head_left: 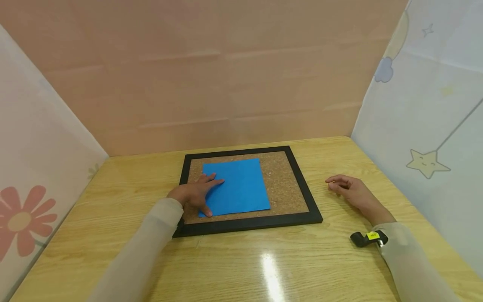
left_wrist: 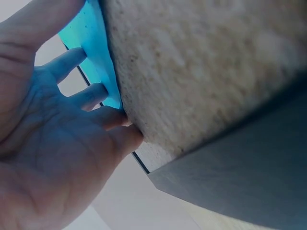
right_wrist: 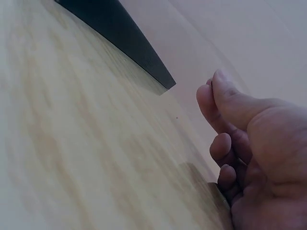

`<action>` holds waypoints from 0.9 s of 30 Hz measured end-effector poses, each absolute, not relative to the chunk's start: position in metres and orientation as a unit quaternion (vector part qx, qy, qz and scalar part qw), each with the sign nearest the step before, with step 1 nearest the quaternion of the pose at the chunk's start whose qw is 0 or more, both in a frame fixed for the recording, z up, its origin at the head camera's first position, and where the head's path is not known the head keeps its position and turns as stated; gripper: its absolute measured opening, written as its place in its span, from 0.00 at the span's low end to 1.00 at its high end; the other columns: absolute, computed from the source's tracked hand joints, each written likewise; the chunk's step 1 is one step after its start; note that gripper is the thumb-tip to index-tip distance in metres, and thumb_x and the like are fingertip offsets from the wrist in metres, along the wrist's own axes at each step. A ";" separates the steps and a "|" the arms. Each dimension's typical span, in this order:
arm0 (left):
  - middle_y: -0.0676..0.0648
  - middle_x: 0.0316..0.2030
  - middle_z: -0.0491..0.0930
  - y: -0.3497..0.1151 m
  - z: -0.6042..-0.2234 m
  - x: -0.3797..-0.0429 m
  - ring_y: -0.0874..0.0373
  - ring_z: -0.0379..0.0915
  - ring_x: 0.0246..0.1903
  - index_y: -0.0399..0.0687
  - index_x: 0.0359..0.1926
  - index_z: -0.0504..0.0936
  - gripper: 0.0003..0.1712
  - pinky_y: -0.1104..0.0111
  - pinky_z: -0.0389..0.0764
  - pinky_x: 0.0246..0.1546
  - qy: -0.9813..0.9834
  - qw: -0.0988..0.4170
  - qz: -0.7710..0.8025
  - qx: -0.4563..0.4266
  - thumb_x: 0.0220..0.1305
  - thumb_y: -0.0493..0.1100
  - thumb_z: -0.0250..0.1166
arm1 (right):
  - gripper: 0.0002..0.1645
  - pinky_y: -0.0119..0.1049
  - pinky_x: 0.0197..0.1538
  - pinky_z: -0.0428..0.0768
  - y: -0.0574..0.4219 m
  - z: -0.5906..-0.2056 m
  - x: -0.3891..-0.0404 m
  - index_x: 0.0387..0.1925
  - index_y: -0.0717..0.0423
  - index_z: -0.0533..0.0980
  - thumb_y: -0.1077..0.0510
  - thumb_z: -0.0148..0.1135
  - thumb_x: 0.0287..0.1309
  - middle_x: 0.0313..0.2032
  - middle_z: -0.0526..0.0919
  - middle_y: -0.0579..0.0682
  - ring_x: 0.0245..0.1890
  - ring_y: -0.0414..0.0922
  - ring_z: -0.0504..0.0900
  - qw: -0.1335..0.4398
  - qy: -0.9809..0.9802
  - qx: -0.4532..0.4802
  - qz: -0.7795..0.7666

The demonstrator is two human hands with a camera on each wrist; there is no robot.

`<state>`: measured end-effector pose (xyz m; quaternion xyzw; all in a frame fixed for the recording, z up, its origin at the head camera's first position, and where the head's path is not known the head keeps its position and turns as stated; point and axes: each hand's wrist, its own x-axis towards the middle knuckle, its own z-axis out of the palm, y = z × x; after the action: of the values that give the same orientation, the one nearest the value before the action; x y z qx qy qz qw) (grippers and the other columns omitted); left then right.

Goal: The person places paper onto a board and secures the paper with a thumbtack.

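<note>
A blue sheet of paper (head_left: 237,186) lies on a black-framed cork board (head_left: 284,184), toward its left side. My left hand (head_left: 196,193) rests at the paper's left edge with its fingers spread. In the left wrist view its fingertips (left_wrist: 98,91) touch the paper (left_wrist: 98,43), close to the cork. My right hand (head_left: 351,191) is held over the table to the right of the board. Its thumb and index finger come together at the tips, as the right wrist view shows, the other fingers curled; I cannot tell whether something small is pinched there.
The board's black frame (head_left: 249,223) lies flat on a light wooden table (head_left: 234,264). A peach-coloured backdrop (head_left: 226,84) stands behind it. Patterned white panels close off the left (head_left: 56,138) and right (head_left: 426,117) sides. A black strap (head_left: 369,238) with a yellow label is at the right wrist.
</note>
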<state>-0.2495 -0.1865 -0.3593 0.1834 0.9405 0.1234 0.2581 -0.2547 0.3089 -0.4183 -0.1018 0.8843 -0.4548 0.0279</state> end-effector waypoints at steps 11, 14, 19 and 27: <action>0.45 0.81 0.34 -0.175 -0.361 -0.249 0.39 0.29 0.79 0.59 0.80 0.48 0.62 0.36 0.52 0.71 0.950 0.252 0.089 0.161 0.51 0.52 0.78 | 0.17 0.35 0.50 0.80 0.265 -0.384 -0.275 0.51 0.59 0.79 0.51 0.58 0.71 0.48 0.83 0.57 0.46 0.45 0.81 0.116 0.889 -0.171 -0.409; 0.45 0.81 0.35 -0.169 -0.361 -0.252 0.39 0.30 0.79 0.59 0.79 0.50 0.61 0.36 0.54 0.71 0.953 0.243 0.087 0.160 0.51 0.52 0.78 | 0.18 0.42 0.55 0.79 0.236 -0.364 -0.285 0.52 0.62 0.77 0.52 0.57 0.72 0.48 0.83 0.59 0.50 0.53 0.80 0.129 0.883 -0.194 -0.408; 0.48 0.81 0.35 -0.157 -0.364 -0.253 0.42 0.30 0.80 0.64 0.79 0.51 0.61 0.37 0.58 0.70 0.957 0.231 0.096 0.147 0.50 0.51 0.79 | 0.18 0.50 0.57 0.79 0.190 -0.351 -0.309 0.54 0.62 0.77 0.53 0.56 0.73 0.51 0.84 0.58 0.53 0.56 0.80 0.158 0.888 -0.217 -0.374; 0.50 0.81 0.36 -0.141 -0.366 -0.251 0.43 0.32 0.80 0.66 0.78 0.52 0.62 0.37 0.59 0.70 0.958 0.233 0.099 0.137 0.47 0.50 0.80 | 0.14 0.45 0.57 0.76 0.137 -0.362 -0.330 0.51 0.55 0.81 0.54 0.57 0.71 0.54 0.82 0.55 0.51 0.50 0.77 0.185 0.906 -0.174 -0.338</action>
<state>-0.2509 -0.1411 -0.3655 0.1365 0.9577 0.0989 0.2332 -0.3301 0.1373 -0.3618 -0.1741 0.9060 -0.3385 0.1850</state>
